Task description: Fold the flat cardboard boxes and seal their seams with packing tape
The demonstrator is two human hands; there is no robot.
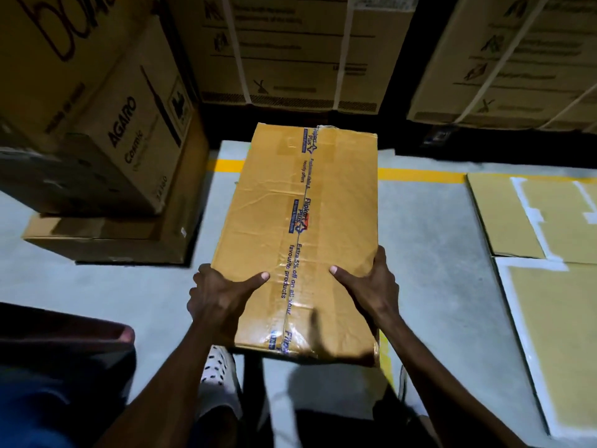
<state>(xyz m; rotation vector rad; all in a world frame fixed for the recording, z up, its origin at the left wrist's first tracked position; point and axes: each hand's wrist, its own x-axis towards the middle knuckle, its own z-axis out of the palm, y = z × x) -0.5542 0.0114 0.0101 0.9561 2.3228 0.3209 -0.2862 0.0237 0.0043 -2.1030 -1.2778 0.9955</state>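
Note:
A folded brown cardboard box (268,221) fills the middle of the head view, held above the grey floor. Clear printed packing tape (302,227) runs along its top seam from the far end to the near end. My left hand (219,302) grips the box's near left edge, thumb on top and fingers curled down the side. On the near right edge my right hand (371,286) holds it the same way, thumb lying on the top face. Flat cardboard sheets (549,221) with white tape strips lie on the floor at the right.
Stacked printed cartons (106,124) stand on the left, large strapped cartons (290,50) along the back. A yellow floor line (420,174) crosses behind the box. A white patterned shoe (219,373) and dark trouser legs show below the box.

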